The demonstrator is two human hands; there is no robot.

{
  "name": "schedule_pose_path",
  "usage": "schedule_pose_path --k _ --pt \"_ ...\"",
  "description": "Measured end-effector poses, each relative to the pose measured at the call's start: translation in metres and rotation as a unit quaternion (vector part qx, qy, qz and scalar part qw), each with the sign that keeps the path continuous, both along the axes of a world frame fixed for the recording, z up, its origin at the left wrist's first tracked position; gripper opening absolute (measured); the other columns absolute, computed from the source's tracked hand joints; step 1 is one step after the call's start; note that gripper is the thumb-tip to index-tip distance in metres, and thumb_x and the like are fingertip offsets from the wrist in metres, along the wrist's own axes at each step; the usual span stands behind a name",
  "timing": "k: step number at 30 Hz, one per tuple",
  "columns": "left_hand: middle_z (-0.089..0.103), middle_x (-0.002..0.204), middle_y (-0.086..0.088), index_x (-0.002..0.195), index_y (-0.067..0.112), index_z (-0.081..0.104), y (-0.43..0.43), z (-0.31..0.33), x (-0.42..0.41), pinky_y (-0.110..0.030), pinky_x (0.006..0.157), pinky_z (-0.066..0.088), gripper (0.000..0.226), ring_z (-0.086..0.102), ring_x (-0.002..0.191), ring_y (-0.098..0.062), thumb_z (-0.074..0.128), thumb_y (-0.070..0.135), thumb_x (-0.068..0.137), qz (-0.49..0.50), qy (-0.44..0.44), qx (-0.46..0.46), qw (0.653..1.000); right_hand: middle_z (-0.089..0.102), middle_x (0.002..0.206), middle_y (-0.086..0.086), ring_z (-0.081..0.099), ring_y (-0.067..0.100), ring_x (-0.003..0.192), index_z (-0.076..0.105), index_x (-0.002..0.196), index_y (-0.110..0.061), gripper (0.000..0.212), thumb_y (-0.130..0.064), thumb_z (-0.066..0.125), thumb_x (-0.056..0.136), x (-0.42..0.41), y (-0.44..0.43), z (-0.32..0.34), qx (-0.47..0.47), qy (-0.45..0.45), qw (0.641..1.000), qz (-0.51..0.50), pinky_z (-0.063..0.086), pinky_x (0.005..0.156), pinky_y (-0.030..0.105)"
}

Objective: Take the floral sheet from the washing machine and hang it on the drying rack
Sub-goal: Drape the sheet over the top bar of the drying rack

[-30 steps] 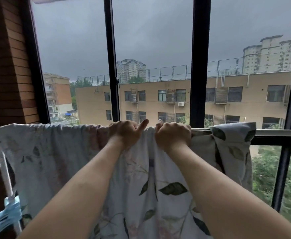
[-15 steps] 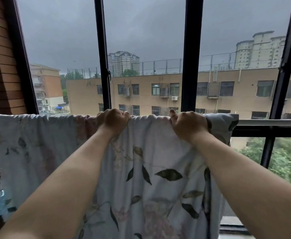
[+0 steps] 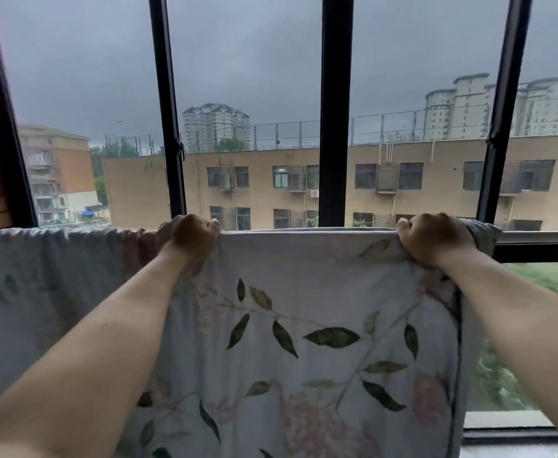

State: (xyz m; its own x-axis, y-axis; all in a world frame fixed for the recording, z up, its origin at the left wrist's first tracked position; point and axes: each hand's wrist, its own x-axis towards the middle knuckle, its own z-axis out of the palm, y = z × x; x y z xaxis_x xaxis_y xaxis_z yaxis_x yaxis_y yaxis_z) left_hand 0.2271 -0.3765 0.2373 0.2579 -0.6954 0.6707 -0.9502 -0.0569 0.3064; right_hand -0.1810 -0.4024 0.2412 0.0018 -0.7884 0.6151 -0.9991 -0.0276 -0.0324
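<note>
My left hand [image 3: 195, 238] and right hand [image 3: 436, 238] are well apart, each fist gripping the sheet's [image 3: 304, 309] top edge. The sheet hangs over a rail [image 3: 542, 237] before the window [image 3: 334, 127], leaf print facing me.

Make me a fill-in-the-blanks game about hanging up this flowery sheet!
1. The left hand and right hand both grip the floral sheet along its ____ edge.
2. The leaves printed on the sheet are ____.
3. The drying rack rail shows bare to the ____ of the right hand.
Missing words: top; green; right.
</note>
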Motion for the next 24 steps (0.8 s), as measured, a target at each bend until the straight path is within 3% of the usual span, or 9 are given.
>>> schedule_pose_path --k 7,11,14,19,24 --pt "0.069 0.084 -0.01 0.062 0.015 0.061 -0.008 0.001 -0.005 -0.034 0.075 0.037 0.053 0.054 0.081 -0.028 0.038 0.047 0.097 0.017 -0.012 0.009 1.0 0.067 0.112 0.029 0.062 0.042 0.104 0.072 0.1 -0.004 0.056 -0.042 0.031 0.095 -0.023 -0.003 0.01 -0.001 -0.072 0.997 -0.025 0.047 0.092 0.042" --pt "0.071 0.099 -0.013 0.07 0.021 0.062 -0.01 -0.001 -0.006 -0.039 0.085 0.039 0.049 0.058 0.091 -0.031 0.034 0.048 0.1 0.018 -0.03 0.023 0.999 0.068 0.117 0.024 0.062 0.039 0.111 0.071 0.109 -0.007 0.058 -0.044 0.026 0.104 -0.013 0.002 0.003 0.001 -0.012 1.0 -0.025 0.038 0.1 0.042" --pt "0.072 0.101 -0.014 0.081 0.018 0.068 -0.009 -0.003 -0.005 -0.04 0.087 0.039 0.052 0.061 0.094 -0.033 0.031 0.048 0.101 0.008 -0.061 0.013 0.998 0.072 0.106 0.019 0.065 0.036 0.103 0.072 0.101 -0.01 0.055 -0.038 0.025 0.106 0.011 0.008 -0.007 -0.034 0.016 0.999 0.001 0.036 0.1 0.043" --pt "0.073 0.091 -0.006 0.067 0.023 0.06 -0.003 -0.005 -0.005 -0.036 0.079 0.037 0.051 0.056 0.08 -0.026 0.033 0.052 0.1 -0.028 -0.046 -0.003 0.999 0.075 0.094 0.015 0.069 0.033 0.09 0.074 0.09 -0.012 0.056 -0.04 0.027 0.103 0.073 0.01 -0.016 -0.075 0.015 0.997 0.027 0.04 0.095 0.042" --pt "0.053 0.061 0.01 0.062 0.021 0.053 0.007 -0.006 -0.013 -0.033 0.075 0.029 0.066 0.048 0.062 -0.012 0.02 0.066 0.097 -0.053 -0.061 0.02 0.997 0.074 0.087 0.009 0.067 0.028 0.082 0.073 0.083 -0.014 0.06 -0.043 0.023 0.103 0.148 0.016 -0.021 -0.095 0.008 0.993 0.068 0.041 0.088 0.039"
